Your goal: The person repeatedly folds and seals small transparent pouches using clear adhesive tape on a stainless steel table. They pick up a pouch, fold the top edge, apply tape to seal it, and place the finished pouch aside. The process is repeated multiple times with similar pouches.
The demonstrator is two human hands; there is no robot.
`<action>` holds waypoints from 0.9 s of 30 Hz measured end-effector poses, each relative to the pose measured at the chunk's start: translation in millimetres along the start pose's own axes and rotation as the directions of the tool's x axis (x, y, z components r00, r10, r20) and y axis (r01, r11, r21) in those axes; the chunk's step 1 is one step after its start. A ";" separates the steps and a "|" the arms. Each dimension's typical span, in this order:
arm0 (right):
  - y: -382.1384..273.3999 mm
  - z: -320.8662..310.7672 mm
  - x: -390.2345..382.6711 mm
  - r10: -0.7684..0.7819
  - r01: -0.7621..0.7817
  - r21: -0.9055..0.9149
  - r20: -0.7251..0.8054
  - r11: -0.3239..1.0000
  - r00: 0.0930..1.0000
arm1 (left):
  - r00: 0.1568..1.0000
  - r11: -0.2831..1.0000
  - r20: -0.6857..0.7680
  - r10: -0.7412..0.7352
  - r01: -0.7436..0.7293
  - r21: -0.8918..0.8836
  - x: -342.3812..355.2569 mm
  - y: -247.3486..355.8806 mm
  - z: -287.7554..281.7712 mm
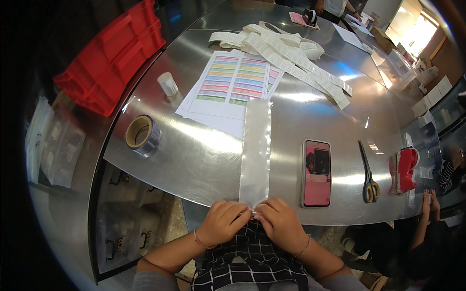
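Observation:
A long, narrow strip of clear plastic film (255, 155), perhaps a flat sleeve, lies on the steel table (208, 165), running away from me over the edge of the printed sheets. At the table's near edge, my left hand (221, 223) pinches the strip's near end between thumb and fingers. My right hand (282, 226) grips the same end close beside it, so the two hands almost touch. The fingertips partly hide how the end is folded or gathered. To the right of the strip lie a phone (316, 191) with a lit pink screen and black-handled scissors (367, 170).
A wide tape roll (139, 133) and a small white roll (168, 84) stand left. Colour-banded sheets (228, 80) and tangled label strips (291, 51) lie farther back. A red tape dispenser (406, 169) sits right, near another person's hands (430, 201). A red crate (116, 56) stands far left.

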State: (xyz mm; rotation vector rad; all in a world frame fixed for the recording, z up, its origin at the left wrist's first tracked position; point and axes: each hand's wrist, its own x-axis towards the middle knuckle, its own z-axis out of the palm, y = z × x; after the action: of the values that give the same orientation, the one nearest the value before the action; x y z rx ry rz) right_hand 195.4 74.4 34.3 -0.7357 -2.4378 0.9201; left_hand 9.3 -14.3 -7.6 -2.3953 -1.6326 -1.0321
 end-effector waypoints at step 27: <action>-3.5 -1.8 1.0 0.080 -0.082 0.026 0.048 0.996 0.996 | 0.980 0.954 0.066 -0.186 0.196 -0.228 12.7 2.8 -7.3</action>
State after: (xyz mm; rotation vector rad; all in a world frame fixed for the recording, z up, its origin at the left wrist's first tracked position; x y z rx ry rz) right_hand 194.5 73.6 38.2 -0.8169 -2.4460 1.0115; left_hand 10.8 -8.2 6.0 -2.4536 -1.8866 -1.2788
